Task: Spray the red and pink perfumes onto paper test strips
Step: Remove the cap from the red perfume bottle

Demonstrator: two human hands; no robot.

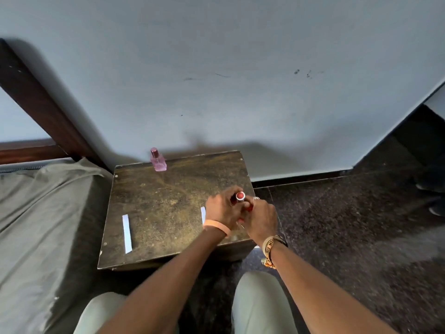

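We take the small wooden table point(154, 208) as our landmark. Behind it rises a pale blue wall point(240, 68), close against its far edge. To its left a bed under a grey-green sheet point(41, 213) presses up beside it, leaving no gap there; to its right lies open dark speckled floor point(349, 225), the widest free room. Nearer than the table, our two knees in light trousers point(260, 300) sit just short of its front edge.

On the table's far edge, left of centre, the pink perfume point(158, 160) stands upright, well apart from our hands. Near the front left corner one paper test strip point(127, 233) lies flat and fully in sight. A second strip point(203, 214) lies toward the right side, its near end hidden beneath our left hand point(222, 209).

Over the table's right edge both hands meet on the red perfume point(240, 196). The left hand wraps around its upper part; the right hand point(261, 219) is closed on its lower part, so most of the bottle is covered.

The right wrist's band point(269, 244) carries lettering too blurred to read.
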